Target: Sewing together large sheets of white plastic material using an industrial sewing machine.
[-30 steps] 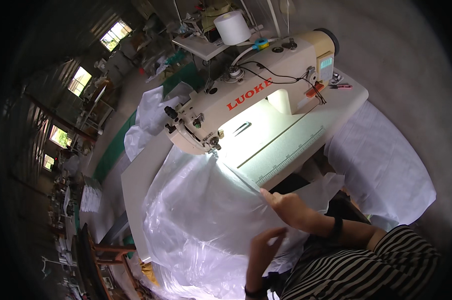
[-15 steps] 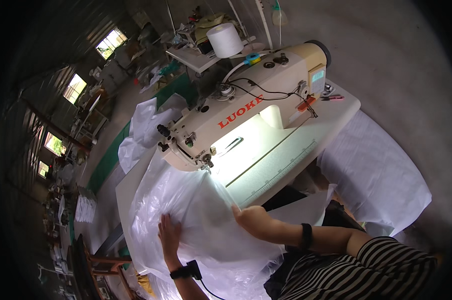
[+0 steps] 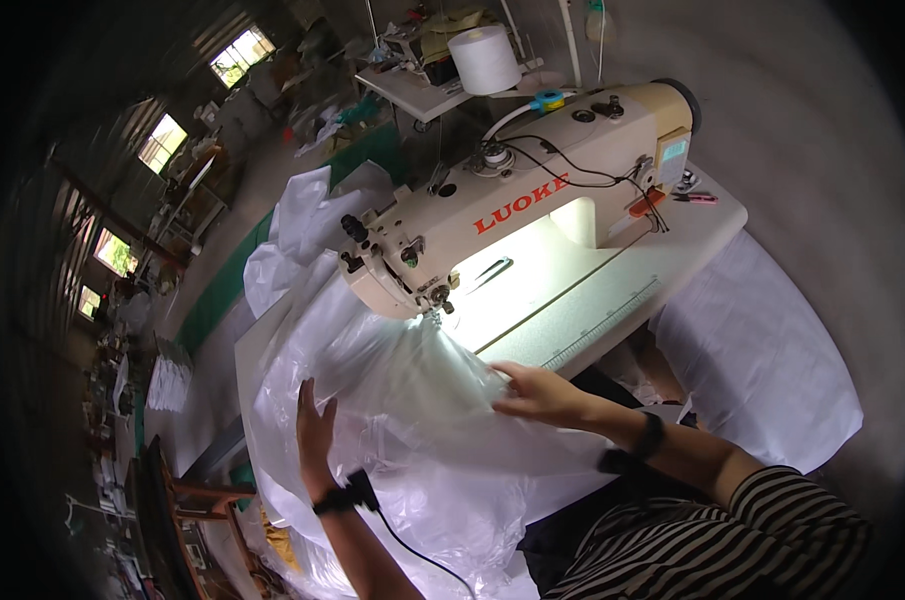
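Note:
A large, thin white plastic sheet (image 3: 392,450), translucent and wrinkled, covers the near left of the sewing table. Its folds converge under the needle area of a cream sewing machine (image 3: 532,195) with a lit bed. My left hand (image 3: 315,425) is open at the sheet's left part, thumb apart from the fingers; whether it touches the sheet is hard to tell. At the sheet's right edge, just in front of the machine bed (image 3: 612,320), my right hand (image 3: 540,395) holds the plastic between thumb and fingers.
White sheeting (image 3: 762,350) hangs off the table's right side, and more is bunched (image 3: 297,235) behind the machine head. Tweezers (image 3: 489,272) lie on the bed. A thread cone (image 3: 484,60) stands behind. A wooden chair (image 3: 207,490) is at lower left.
My left hand has lifted and shifted left, its thumb spreading from the fingers. My right hand has moved up and right along the sheet's edge. The view has shifted, moving the machine rightward.

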